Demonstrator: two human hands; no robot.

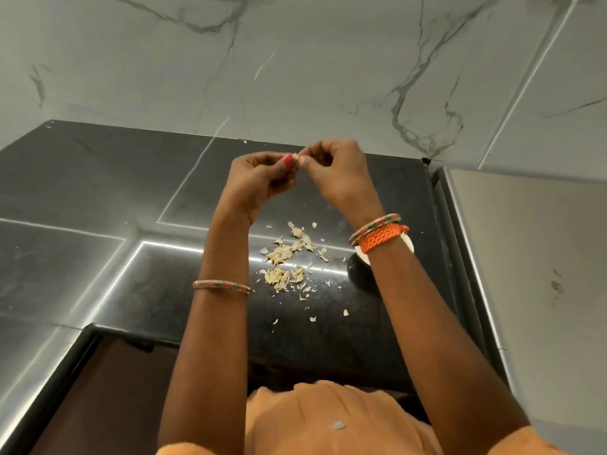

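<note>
My left hand (259, 178) and my right hand (338, 172) are raised together above the black counter (98, 198). Between their fingertips they pinch a small pale piece, probably a garlic clove (296, 156). Most of it is hidden by the fingers. Below the hands a scatter of pale papery peels (289, 261) lies on the counter.
A small dark bowl (361, 270) with something white in it stands on the counter, partly hidden behind my right wrist. A marbled tile wall (295, 60) rises behind. A pale panel (532, 257) stands to the right. The counter's front edge runs just before my orange shirt (328, 421).
</note>
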